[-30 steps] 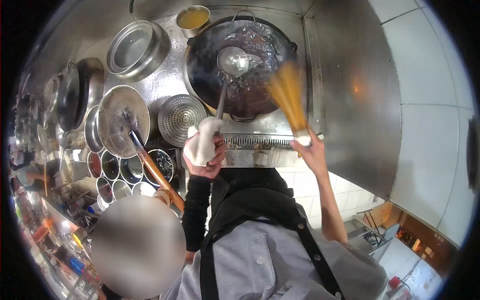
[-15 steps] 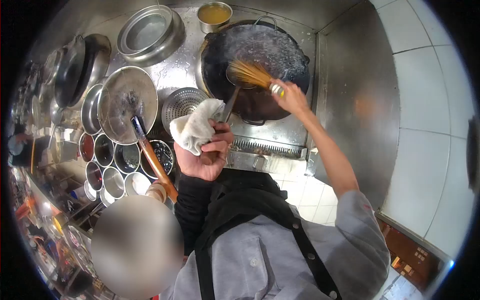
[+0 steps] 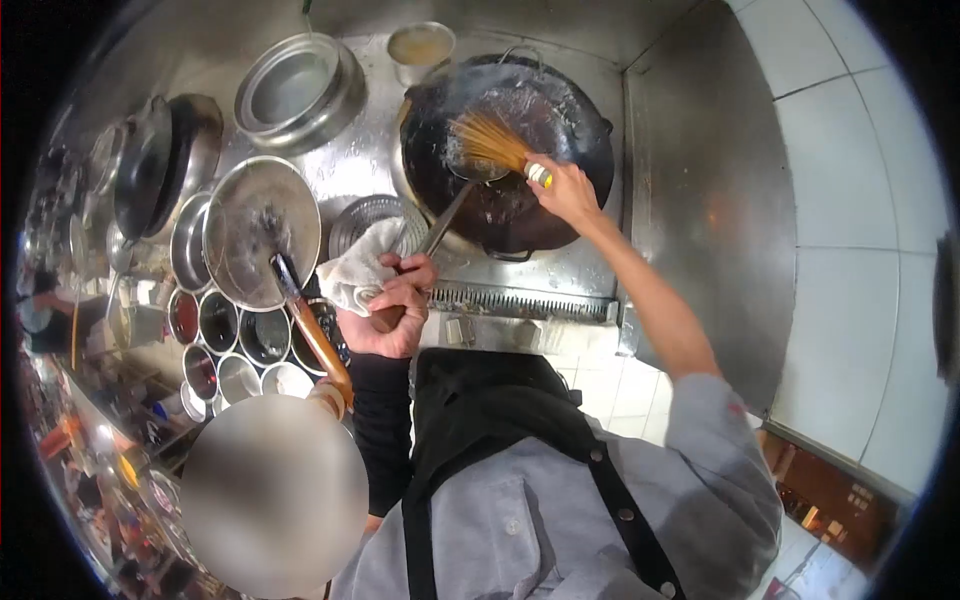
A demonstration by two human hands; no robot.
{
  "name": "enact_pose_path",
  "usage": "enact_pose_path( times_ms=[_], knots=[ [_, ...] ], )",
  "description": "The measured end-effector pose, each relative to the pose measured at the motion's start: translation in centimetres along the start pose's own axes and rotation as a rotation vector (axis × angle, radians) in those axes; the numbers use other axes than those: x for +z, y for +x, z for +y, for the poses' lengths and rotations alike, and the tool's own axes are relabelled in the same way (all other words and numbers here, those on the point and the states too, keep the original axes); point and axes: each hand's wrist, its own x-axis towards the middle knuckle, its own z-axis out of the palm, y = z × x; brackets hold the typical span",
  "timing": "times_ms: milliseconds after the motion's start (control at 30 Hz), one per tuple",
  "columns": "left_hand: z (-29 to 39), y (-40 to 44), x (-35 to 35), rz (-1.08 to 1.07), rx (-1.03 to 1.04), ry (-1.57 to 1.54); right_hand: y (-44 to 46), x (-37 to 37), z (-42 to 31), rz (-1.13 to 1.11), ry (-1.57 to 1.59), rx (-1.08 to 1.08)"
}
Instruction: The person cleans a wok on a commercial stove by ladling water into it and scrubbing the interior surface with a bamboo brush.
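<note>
A bamboo wok brush (image 3: 490, 140) is gripped in my right hand (image 3: 566, 192), its bristles inside the dark wok (image 3: 440, 215) at the ladle's bowl. My left hand (image 3: 395, 312) is closed around the handle of that metal ladle (image 3: 447, 217), with a bunched white cloth (image 3: 358, 272) held in the same grip. The ladle slants up into the wok, its bowl partly hidden by the bristles. Some liquid and a little steam show on the wok's surface.
Behind my left hand lies a perforated strainer (image 3: 352, 226). A wide pan with a wooden handle (image 3: 325, 350) rests over several sauce pots (image 3: 240, 378). Stacked metal basins (image 3: 270, 120) and a small metal pot (image 3: 422, 72) stand at the back. A steel wall (image 3: 700, 220) bounds the right side.
The brush has moved slightly left in the wok. My left hand and the ladle handle have shifted left and down. Less white, bubbly water covers the wok; more dark metal shows.
</note>
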Motion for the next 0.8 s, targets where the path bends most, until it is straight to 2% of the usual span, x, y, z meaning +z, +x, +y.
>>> enact_pose_path(
  times_ms=[67,100,167,233,267,333,400,433,467,533,567,633,733,767,800],
  knots=[
    [0.2,0.7,0.3,0.086,0.100,0.353,-1.2,0.4,-1.5,0.298,0.019,0.095],
    [0.2,0.6,-0.2,0.067,0.203,0.749,-2.8,-0.1,-1.6,0.282,0.054,0.082],
    [0.3,0.6,-0.5,0.011,-0.010,0.822,-4.7,-1.3,0.6,0.178,0.120,0.108],
    [-1.0,0.7,-2.2,0.354,0.342,1.332,-7.2,-2.2,3.0,-0.024,0.174,0.183],
    [-2.6,0.3,-2.0,0.395,0.373,1.631,-6.9,-2.5,3.8,-0.015,0.295,0.409],
    [-2.3,0.8,-3.3,0.261,0.236,1.271,-6.6,-1.5,3.0,0.212,0.047,0.261],
    [-2.0,0.8,-3.4,0.084,0.025,0.950,-5.7,0.8,1.5,0.341,0.184,0.095],
    [-3.8,0.6,-2.5,0.105,0.040,0.775,-5.6,1.9,1.0,0.409,0.251,0.019],
    [-4.7,0.4,-1.5,0.118,0.025,0.598,-5.3,2.4,1.2,0.241,0.236,-0.052],
    [-5.3,0.3,-0.3,0.118,0.023,0.336,-3.6,2.1,1.7,-0.032,0.239,0.083],
    [-4.3,0.8,-0.5,0.041,0.000,0.356,-3.7,2.0,1.0,0.029,0.120,0.105],
    [-3.3,1.5,0.2,0.024,0.001,0.324,-2.7,1.9,-0.5,0.144,-0.125,0.117],
    [-2.6,1.2,0.9,0.044,-0.002,0.325,-3.5,3.7,-0.1,0.022,-0.031,-0.113],
    [-2.5,1.1,1.1,0.050,-0.015,0.343,-2.9,2.2,-0.5,-0.204,0.077,-0.024],
    [-2.4,0.9,1.2,0.056,-0.031,0.362,-2.5,0.4,-0.8,-0.136,-0.009,0.089]
  ],
)
